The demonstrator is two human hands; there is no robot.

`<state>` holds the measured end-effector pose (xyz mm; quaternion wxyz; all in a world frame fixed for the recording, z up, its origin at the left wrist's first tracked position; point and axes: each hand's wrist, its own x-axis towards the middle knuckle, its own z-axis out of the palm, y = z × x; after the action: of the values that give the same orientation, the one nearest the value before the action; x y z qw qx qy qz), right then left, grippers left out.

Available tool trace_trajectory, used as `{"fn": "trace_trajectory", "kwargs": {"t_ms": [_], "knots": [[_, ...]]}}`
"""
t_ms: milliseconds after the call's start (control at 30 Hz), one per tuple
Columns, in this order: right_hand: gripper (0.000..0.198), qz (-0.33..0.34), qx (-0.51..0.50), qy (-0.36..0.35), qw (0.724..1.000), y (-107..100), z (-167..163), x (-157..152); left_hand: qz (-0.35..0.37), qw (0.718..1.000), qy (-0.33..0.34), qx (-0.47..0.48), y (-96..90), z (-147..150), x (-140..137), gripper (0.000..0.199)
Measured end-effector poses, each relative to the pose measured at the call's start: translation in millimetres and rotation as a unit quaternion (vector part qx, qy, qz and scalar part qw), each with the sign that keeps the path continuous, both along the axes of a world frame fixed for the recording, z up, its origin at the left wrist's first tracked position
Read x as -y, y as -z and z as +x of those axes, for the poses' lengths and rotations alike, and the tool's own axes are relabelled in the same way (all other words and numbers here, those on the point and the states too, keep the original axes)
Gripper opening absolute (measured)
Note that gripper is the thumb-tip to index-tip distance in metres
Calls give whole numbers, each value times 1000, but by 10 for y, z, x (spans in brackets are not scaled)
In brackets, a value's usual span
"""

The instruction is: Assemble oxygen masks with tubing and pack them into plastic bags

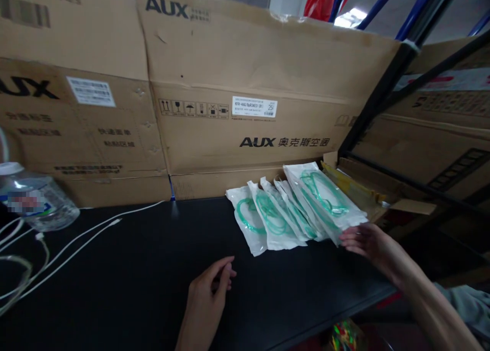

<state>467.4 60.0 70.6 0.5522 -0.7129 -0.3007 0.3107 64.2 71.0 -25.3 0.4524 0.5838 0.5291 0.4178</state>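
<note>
Head camera view: a person's right hand [373, 244] reaches the near corner of the last in a row of clear-and-white packets [283, 228], each showing coiled green tubing, on a black tabletop [145, 269]. The fingers of that hand are bent at the packet's edge, though whether they pinch the wrapping cannot be told from this angle. The left hand [209, 290] is over the tabletop, in front of the row and apart from it, its fingers loosely curled and holding nothing.

The packets overlap one another, fanned from the middle of the tabletop toward its right side, with the rightmost packet [325, 193] lying uppermost. Behind them rises a cardboard panel [214, 70] printed "AUX" and bearing a white label [254, 107]. An open carton [411, 206] is just beside the row on the right, near a dark metal frame [367, 106]. At far left, well apart from both hands, are a clear plastic bottle [49, 200] with a white cap and several white cables [84, 239].
</note>
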Motion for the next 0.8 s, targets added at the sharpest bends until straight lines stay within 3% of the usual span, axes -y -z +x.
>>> {"fn": "trace_trajectory", "kwargs": {"t_ms": [133,233,333,433,567,800], "knots": [[42,-69,167,54,982,-80,-105,147,-6,1000,5,-1,-4,5,5,43],[29,-52,342,94,933,-220,-207,75,-14,1000,3,-6,-23,1,-4,45],[23,-20,445,0,895,-330,-271,-343,-22,1000,1,-13,-50,-4,-14,46],[41,-33,481,-77,873,-334,-259,-967,-20,1000,2,-14,-63,-4,-10,46],[33,-64,482,-126,865,-287,-216,-1636,-25,999,17,-25,-37,6,16,42],[35,-108,457,-88,878,-298,-193,-2168,-20,999,27,-41,-3,-3,37,37]]}}
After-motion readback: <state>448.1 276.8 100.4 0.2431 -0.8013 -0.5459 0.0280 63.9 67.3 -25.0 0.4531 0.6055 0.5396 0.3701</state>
